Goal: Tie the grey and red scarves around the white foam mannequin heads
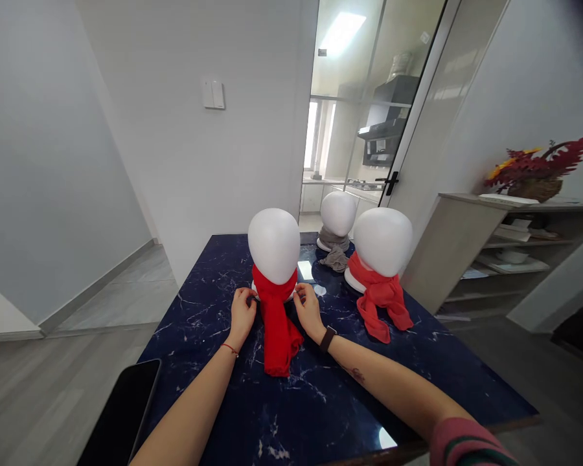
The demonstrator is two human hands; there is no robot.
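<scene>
A white mannequin head (274,244) stands on the dark blue marble table (320,401) with a red scarf (276,323) tied round its neck, the ends hanging down toward me. My left hand (241,315) rests at the left of the head's base, fingers curled against the scarf and base. My right hand (309,310) is at the base's right side, fingers pinched at the scarf's edge. What each hand grips is partly hidden.
A second white head (383,241) with a red scarf (381,298) stands to the right. A third head (338,213) wearing a grey scarf (334,249) is behind. A black phone (121,414) lies at the table's near left. Shelves (515,252) stand at right.
</scene>
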